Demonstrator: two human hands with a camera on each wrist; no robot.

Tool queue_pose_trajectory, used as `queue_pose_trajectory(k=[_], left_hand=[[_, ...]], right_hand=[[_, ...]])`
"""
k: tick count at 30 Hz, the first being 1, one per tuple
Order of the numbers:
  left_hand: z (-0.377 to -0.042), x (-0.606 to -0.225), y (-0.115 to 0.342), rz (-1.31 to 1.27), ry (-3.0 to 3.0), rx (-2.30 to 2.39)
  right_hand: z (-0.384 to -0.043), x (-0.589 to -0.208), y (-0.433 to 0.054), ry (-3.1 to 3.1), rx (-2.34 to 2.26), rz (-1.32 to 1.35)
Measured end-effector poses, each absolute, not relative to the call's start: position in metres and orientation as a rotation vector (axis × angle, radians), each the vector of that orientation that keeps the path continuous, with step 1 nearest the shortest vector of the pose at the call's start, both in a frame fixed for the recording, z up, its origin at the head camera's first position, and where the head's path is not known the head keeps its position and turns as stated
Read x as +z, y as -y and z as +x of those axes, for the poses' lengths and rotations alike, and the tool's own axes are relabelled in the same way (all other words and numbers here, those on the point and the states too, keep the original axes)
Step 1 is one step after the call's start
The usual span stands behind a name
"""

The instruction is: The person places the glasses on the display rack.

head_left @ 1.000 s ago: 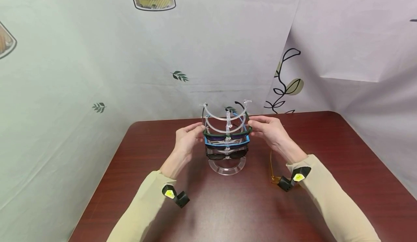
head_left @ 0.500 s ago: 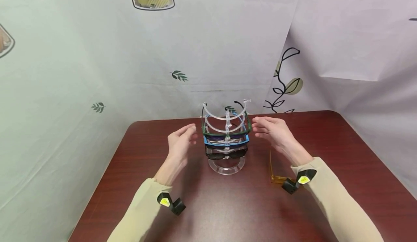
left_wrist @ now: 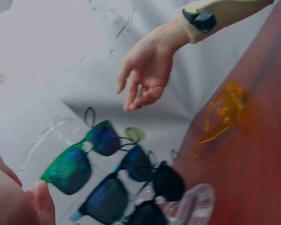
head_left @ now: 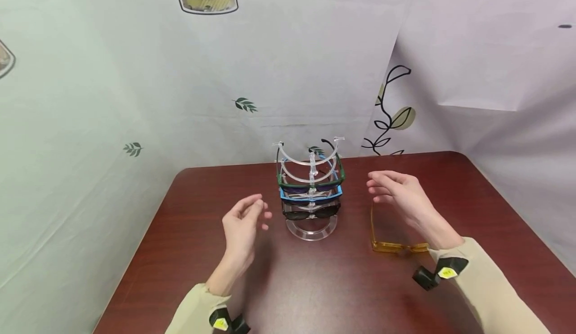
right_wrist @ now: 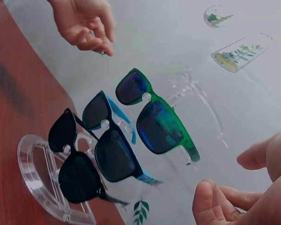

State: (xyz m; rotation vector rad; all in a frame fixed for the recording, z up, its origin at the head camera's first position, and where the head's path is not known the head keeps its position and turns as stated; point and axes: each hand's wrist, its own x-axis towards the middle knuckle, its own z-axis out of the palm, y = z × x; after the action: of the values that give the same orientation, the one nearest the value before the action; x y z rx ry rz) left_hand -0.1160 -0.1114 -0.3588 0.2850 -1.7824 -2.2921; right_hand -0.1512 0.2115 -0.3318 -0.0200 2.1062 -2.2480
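Observation:
A clear display stand (head_left: pixel 311 236) bears three pairs of sunglasses, one above another. Green-framed sunglasses (right_wrist: pixel 159 127) sit highest, blue-and-black sunglasses (right_wrist: pixel 114 157) come below them, and black sunglasses (right_wrist: pixel 78 177) are lowest. Above the green pair, the stand's clear top arm (head_left: pixel 310 163) carries no glasses. My left hand (head_left: pixel 240 226) hovers to the left of the stand, fingers loosely bent and holding nothing. On the other side, my right hand (head_left: pixel 402 196) is also bare-fingered and relaxed, apart from the stand and above the amber glasses (head_left: pixel 389 247), which lie on the table partly behind my right forearm.
The dark red-brown table (head_left: pixel 310 289) reaches back to a pale cloth backdrop (head_left: pixel 315 49) printed with leaves and jars. A black wrist camera (head_left: pixel 426 277) sits on my right sleeve, and another wrist camera (head_left: pixel 238 325) on my left.
Both hands have come off the sides of the green sunglasses and drawn apart, the left toward lower left, the right toward the right. The green sunglasses stay on the stand; more of the amber glasses shows.

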Motion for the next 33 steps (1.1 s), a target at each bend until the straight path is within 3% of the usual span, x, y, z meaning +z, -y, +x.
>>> queue_pose_trajectory(k=[10,33], left_hand=[[-0.091,-0.39,0.084,0.174,1.948,-2.46],[-0.091,-0.425,0.025,0.094,2.093,-2.643]], right_hand=[[-0.128,-0.342,-0.239,-2.264,-2.157,-0.008],[-0.092,-0.368,-0.294,-2.596,-1.761,0.053]])
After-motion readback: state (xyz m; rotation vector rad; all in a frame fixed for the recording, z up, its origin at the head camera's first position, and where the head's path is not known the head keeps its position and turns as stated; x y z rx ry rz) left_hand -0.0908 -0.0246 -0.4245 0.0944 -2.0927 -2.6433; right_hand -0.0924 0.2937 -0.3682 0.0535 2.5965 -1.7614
